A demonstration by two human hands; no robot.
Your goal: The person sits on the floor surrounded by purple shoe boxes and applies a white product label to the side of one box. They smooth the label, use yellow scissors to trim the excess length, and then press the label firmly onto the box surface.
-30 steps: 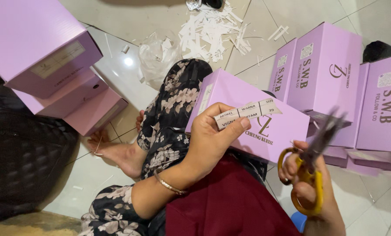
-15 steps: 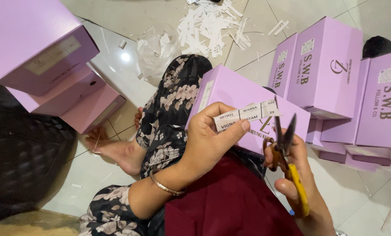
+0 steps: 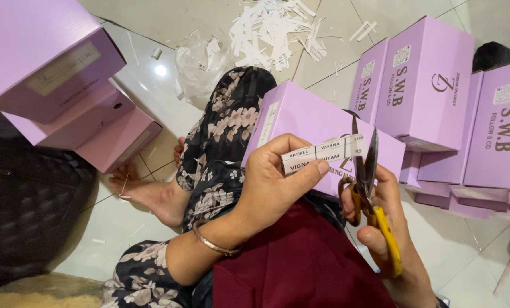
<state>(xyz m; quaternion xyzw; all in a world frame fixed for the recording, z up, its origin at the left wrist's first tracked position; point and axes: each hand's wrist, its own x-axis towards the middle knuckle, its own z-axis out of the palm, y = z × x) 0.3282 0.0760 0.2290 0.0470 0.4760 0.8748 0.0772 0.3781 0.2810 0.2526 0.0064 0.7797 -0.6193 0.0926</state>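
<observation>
Holding: left hand pinches a white label strip between thumb and fingers, closed on its left end, at the middle of the frame.
Cutting: right hand grips yellow-handled scissors at lower right, fingers through the loops; the blades stand nearly upright, narrowly parted, at the strip's right end.
Change: half a second ago the blades stood just right of the strip and lower; now they have risen and meet its right edge. A second ago the scissors hung well below, blurred, away from the strip.
Strip place: in front of a lilac box resting on the lap, unchanged in position.
Lap: floral trousers and dark red cloth beneath the hands.
Wrist: thin bangle on the left forearm.
Right of frame: stacked lilac boxes standing on the tiled floor.
Upper left: more lilac boxes, lying tilted.
Top centre: heap of white paper offcuts beside a clear plastic bag.
Left edge: dark quilted bag.
</observation>
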